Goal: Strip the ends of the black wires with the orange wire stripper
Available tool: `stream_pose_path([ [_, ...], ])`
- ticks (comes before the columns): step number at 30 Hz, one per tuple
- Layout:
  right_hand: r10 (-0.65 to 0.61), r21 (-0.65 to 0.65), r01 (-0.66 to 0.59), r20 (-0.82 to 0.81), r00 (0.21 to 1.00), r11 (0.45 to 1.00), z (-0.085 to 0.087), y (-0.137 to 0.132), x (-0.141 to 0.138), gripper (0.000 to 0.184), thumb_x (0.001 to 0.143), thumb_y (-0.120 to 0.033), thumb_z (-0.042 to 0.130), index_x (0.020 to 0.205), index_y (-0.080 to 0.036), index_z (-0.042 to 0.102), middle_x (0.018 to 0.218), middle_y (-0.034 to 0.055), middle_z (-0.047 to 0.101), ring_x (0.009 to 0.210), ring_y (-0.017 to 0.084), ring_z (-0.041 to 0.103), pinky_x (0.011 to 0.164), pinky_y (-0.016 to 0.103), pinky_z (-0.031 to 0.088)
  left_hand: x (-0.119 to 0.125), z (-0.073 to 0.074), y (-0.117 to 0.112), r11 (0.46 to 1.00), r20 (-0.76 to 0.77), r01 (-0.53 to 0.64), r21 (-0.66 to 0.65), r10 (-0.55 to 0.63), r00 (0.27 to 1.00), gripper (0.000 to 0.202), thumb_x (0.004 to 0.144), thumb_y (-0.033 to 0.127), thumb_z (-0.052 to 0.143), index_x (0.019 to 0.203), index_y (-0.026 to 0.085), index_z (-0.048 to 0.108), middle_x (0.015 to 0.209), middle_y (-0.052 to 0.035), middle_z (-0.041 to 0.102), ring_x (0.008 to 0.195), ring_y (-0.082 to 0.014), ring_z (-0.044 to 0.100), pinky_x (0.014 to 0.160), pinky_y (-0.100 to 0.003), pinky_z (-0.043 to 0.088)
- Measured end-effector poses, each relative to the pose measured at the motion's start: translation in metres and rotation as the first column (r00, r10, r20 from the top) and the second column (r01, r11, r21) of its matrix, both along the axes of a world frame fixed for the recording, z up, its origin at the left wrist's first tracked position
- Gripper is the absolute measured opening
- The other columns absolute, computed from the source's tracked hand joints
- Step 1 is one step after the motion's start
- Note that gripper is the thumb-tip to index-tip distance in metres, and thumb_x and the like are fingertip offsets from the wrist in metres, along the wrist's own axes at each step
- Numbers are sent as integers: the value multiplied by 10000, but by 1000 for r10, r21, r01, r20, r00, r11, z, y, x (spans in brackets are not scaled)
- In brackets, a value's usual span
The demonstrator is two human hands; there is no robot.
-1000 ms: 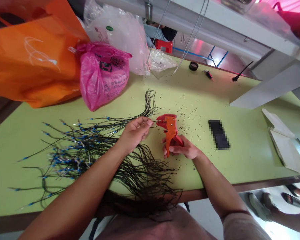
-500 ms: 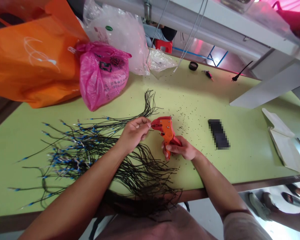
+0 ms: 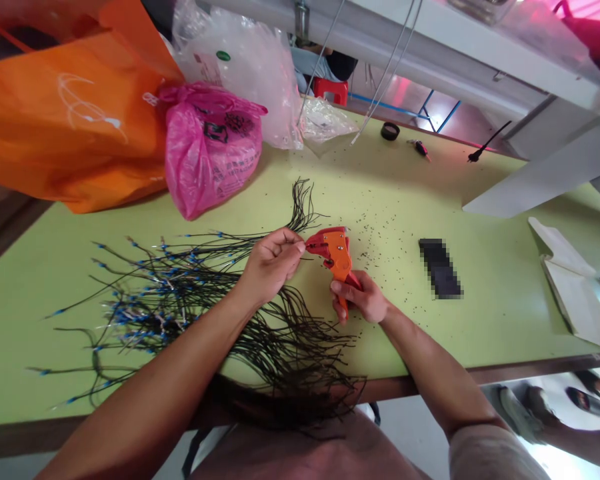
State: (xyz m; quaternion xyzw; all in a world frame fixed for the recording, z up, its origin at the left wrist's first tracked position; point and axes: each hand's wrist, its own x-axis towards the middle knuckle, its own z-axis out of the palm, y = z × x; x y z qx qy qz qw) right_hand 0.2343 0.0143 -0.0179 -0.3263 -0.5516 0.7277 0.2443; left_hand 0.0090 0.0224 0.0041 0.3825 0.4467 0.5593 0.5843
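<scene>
My right hand [image 3: 357, 297] is wrapped round the handles of an orange and red wire stripper [image 3: 337, 250], whose jaws point left. Pinched between the thumb and fingers of my left hand [image 3: 275, 263] is a thin black wire, held right at the jaws; its tip is too small to make out. Beneath my left forearm lies a large heap of black wires [image 3: 265, 340], with blue and silvery ends at the left and plain ends at the right. A smaller bunch of black wires [image 3: 300, 210] lies beyond my left hand.
Tiny black scraps [image 3: 367, 250] litter the green table [image 3: 505, 280]. To the right are a blurred dark phone-like object [image 3: 440, 268] and a pale cloth-like item [image 3: 575, 293]. An orange bag [image 3: 115, 127] and a pink plastic bag [image 3: 213, 157] stand at the back left. Behind the table is a seated person.
The wire stripper has tilted slightly and shifted a little up and right, its handles looking more spread. My left hand stays pinched at its jaws. The whole view has moved slightly.
</scene>
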Motion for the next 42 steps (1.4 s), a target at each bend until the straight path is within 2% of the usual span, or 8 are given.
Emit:
stream_pose_path([
  [4, -101, 38, 101, 8, 995, 994, -4, -2, -4, 552, 999, -647, 718, 708, -214, 538, 432, -49, 536, 329, 97, 458, 392, 238, 349, 3, -1, 0, 1000, 26, -19, -22, 20, 999, 392, 691, 385, 924, 741, 227, 569, 468, 115, 403, 391, -52, 298, 408, -185, 220],
  [13, -91, -145, 58, -229, 969, 988, -8, 20, 18, 533, 912, -647, 760, 1169, -200, 625, 909, 75, 749, 776, 238, 784, 441, 217, 363, -4, -4, 5, 996, 175, 3, -86, 13, 984, 441, 709, 497, 942, 825, 208, 630, 528, 132, 346, 446, -56, 258, 438, -180, 207],
  [17, -172, -168, 140, -196, 965, 976, -9, 25, 21, 517, 922, -617, 733, 1209, -205, 610, 935, 80, 747, 780, 242, 775, 468, 236, 382, -7, -8, 2, 990, -45, 141, -2, -141, 989, 388, 845, 577, 809, 899, 211, 693, 576, 69, 483, 491, -106, 388, 484, -224, 321],
  [23, -260, -134, 238, -184, 948, 962, -13, 27, 23, 505, 926, -590, 742, 1227, -205, 615, 920, 75, 761, 783, 241, 787, 475, 237, 393, -3, -16, -5, 721, -856, 652, 237, -163, 491, 348, 1023, 443, 611, 846, 227, 817, 911, -124, 790, 911, -271, 694, 940, -424, 535],
  [26, -280, -140, 256, -190, 941, 956, -15, 29, 22, 507, 925, -603, 740, 1218, -205, 626, 902, 71, 767, 778, 239, 791, 476, 240, 413, 0, -17, -7, 668, -876, 683, 296, -94, 472, 323, 1034, 428, 605, 997, 231, 859, 1170, -174, 813, 1123, -328, 707, 1083, -502, 513],
  [31, -323, -179, 291, -191, 927, 940, -15, 31, 20, 480, 922, -583, 732, 1202, -205, 636, 926, 81, 774, 791, 243, 797, 478, 249, 426, -12, -3, -6, 840, -757, 278, 465, 215, 617, 328, 1068, 380, 510, 1067, 229, 800, 1153, -137, 806, 1072, -275, 733, 996, -402, 556],
  [37, -320, -186, 283, -214, 923, 941, -16, 31, 19, 448, 927, -543, 746, 1198, -202, 637, 915, 73, 769, 802, 239, 794, 495, 251, 448, -37, -4, 12, 989, -992, 71, 127, 125, 34, 223, 936, 430, 667, 918, 230, 764, 938, -132, 774, 782, -313, 696, 682, -373, 467],
  [42, -288, -157, 257, -229, 930, 954, -16, 30, 18, 449, 921, -524, 778, 1195, -198, 636, 912, 71, 771, 794, 229, 788, 487, 240, 446, -34, -18, 17, 994, -994, 99, 37, 48, -103, 224, 923, 323, 599, 936, 197, 784, 993, -183, 796, 775, -329, 718, 650, -369, 432],
])
